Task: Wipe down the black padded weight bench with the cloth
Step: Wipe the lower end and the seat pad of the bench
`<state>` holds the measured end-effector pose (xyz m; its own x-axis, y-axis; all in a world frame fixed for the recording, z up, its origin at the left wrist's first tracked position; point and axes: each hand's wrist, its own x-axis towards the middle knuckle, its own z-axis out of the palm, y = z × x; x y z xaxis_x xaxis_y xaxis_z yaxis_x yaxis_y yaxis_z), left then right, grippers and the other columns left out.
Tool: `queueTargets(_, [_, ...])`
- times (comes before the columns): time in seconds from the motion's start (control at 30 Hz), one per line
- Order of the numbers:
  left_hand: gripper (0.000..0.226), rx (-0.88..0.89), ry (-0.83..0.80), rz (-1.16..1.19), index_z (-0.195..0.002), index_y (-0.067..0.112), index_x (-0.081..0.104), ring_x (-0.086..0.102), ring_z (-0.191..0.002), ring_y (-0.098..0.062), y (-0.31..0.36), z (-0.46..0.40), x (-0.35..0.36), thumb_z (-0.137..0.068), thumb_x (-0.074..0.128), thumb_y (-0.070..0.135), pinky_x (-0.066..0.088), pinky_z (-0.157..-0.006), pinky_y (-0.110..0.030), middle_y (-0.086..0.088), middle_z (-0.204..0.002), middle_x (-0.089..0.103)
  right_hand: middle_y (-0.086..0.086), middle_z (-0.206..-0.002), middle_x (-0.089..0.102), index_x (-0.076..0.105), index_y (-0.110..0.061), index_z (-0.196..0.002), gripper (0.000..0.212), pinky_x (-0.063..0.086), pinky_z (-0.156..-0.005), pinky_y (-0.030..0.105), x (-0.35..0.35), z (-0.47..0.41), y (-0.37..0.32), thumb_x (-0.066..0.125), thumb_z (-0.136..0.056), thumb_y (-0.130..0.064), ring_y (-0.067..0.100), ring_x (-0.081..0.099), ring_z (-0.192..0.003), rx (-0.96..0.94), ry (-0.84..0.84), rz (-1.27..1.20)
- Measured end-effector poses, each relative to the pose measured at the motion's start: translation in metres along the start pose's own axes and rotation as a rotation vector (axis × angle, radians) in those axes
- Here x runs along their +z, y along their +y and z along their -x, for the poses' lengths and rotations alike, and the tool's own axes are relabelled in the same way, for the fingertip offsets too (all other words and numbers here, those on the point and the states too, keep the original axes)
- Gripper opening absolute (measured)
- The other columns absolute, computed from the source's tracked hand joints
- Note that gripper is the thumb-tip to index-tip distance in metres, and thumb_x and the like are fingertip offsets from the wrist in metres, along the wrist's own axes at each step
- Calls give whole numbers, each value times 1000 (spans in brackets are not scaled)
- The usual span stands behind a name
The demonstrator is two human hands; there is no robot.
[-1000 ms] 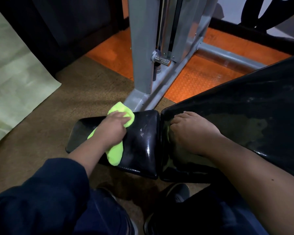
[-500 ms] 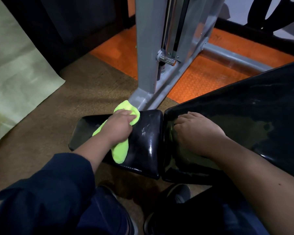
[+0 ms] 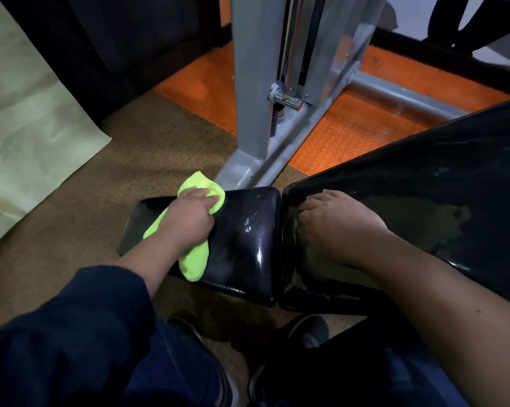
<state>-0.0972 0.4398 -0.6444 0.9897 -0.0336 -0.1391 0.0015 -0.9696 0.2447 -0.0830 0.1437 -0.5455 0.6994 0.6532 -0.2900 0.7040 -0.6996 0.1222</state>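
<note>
- The left hand [image 3: 189, 221] presses a bright green cloth [image 3: 193, 259] onto the small black seat pad [image 3: 248, 245] of the weight bench; its grip is curled around the cloth, which sticks out beyond the fingers and below the wrist.
- The right hand [image 3: 340, 227] lies flat on the larger back pad [image 3: 439, 186], grip relaxed and holding nothing, fingertips near the gap between the two pads.
- The seat pad looks shiny and wet beside the cloth.
- A grey metal frame [image 3: 253, 83] stands behind the bench on an orange mat [image 3: 350, 133].
- Two dark shoes [image 3: 309, 330] rest on the brown floor [image 3: 71, 215] below.
</note>
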Motion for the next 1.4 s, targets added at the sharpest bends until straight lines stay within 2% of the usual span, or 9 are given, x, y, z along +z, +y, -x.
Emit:
queueTargets(0.13, [61, 137, 40, 15, -129, 14, 61, 43, -132, -38, 0, 22, 10, -71, 43, 14, 30, -114, -43, -14, -139, 53, -4, -144, 51, 58, -26, -131, 38, 18, -122, 37, -1, 1, -1, 35, -101, -29, 17, 39, -139, 0, -6, -9])
queueTargets(0.27, [57, 24, 63, 30, -132, 17, 59, 38, -135, -34, -2, 13, 2, -76, 52, 8, 28, -114, -41, -12, -142, 50, -2, -148, 49, 55, -25, -136, 40, 17, -123, 38, -1, -1, 0, 34, -102, -29, 17, 37, -142, -1, -14, -3])
queueTargets(0.43, [55, 135, 77, 54, -129, 14, 62, 41, -134, -36, 0, 30, 10, -76, 49, 8, 27, -115, -39, -12, -139, 53, -2, -149, 48, 55, -25, -137, 40, 17, -123, 38, -1, 0, 0, 36, -102, -30, 16, 36, -142, 0, -16, 0])
queueTargets(0.57, [55, 15, 86, 46, -132, 16, 59, 37, -136, -34, 9, 23, 4, -78, 56, 6, 25, -115, -38, -12, -143, 50, -3, -147, 49, 56, -25, -135, 39, 17, -123, 37, -2, 0, -1, 36, -102, -29, 16, 38, -140, 7, -11, 1])
queueTargets(0.7, [57, 115, 68, 38, -130, 16, 60, 40, -135, -35, 4, 36, 9, -75, 50, 9, 27, -116, -39, -12, -141, 52, -3, -145, 50, 57, -25, -134, 38, 17, -123, 37, -1, 1, -1, 39, -101, -28, 15, 39, -140, 1, -5, -16])
queueTargets(0.83, [59, 13, 62, 29, -132, 19, 59, 38, -136, -34, 3, 29, 6, -74, 47, 14, 30, -114, -43, -10, -142, 51, -4, -144, 52, 58, -26, -133, 38, 17, -123, 37, -1, 0, 0, 39, -100, -27, 15, 40, -138, 9, 2, -16])
queueTargets(0.97, [58, 114, 65, 52, -128, 16, 62, 40, -134, -36, 1, 43, 10, -73, 46, 11, 29, -114, -40, -11, -140, 54, -4, -142, 52, 58, -26, -131, 36, 19, -122, 37, -1, -1, -1, 40, -100, -29, 15, 41, -138, 1, -2, -4])
queueTargets(1.27, [59, 134, 84, 54, -127, 16, 63, 41, -134, -35, -1, 53, 11, -72, 44, 13, 28, -114, -39, -10, -139, 54, -5, -137, 55, 60, -26, -128, 35, 20, -121, 36, 0, -1, -2, 43, -97, -28, 15, 43, -134, 3, 3, 7])
queueTargets(1.4, [58, 25, 95, 52, -129, 16, 61, 39, -136, -35, 11, 49, 12, -73, 46, 14, 30, -114, -44, -10, -141, 52, -5, -136, 56, 61, -26, -125, 34, 23, -120, 36, 0, -1, -1, 43, -97, -28, 15, 46, -132, 5, 12, 16])
